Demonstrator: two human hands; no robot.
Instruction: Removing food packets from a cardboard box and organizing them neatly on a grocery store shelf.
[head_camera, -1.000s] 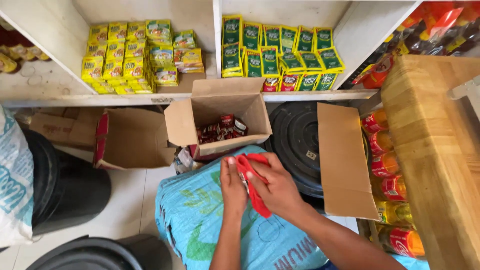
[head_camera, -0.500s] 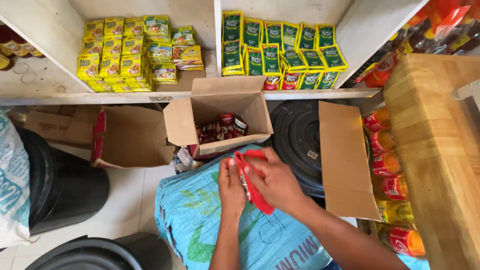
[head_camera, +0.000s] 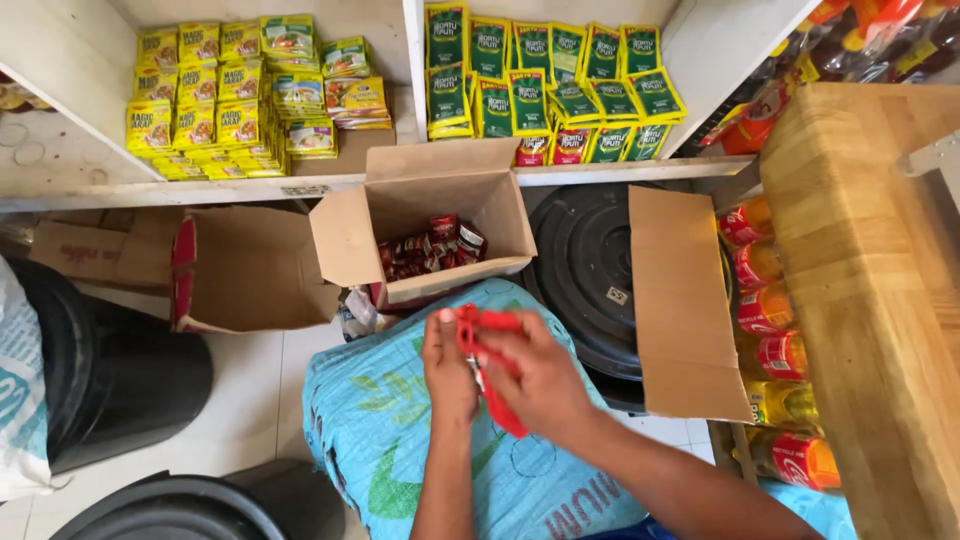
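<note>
Near the middle of the view, an open brown cardboard box (head_camera: 425, 215) rests at the far end of a light-blue woven plastic sack (head_camera: 385, 420); its flaps stand up and a heap of small dark-red sachets (head_camera: 430, 255) lies on its floor. Just this side of that box, over the sack, both hands meet on a strip of bright red sachets (head_camera: 490, 365). The left hand (head_camera: 447, 370) has its fingers pressed together against the strip's left side, thumb tip near its top. The right hand (head_camera: 540, 380) curls over the strip from the right, its fingers pinching the red packets so that only the top and a lower tail show.

On the far white shelf (head_camera: 60, 165), the left compartment holds stacks of yellow sachets (head_camera: 190, 95) beside yellow-green ones, and the right compartment holds rows of green sachets (head_camera: 545, 80) with a few red ones under them. To the right, a tall brown carton (head_camera: 685, 300) standing open holds orange and red bottles (head_camera: 765, 310) lying in a column beside a pale wooden worktop (head_camera: 870, 300). Another opened carton with red trim (head_camera: 245, 270) lies to the left, near a black bin (head_camera: 110, 370).

Compared with half a second ago, the hands grip the same strip at nearly the same spot over the sack; the right hand now covers more of the strip's middle.
</note>
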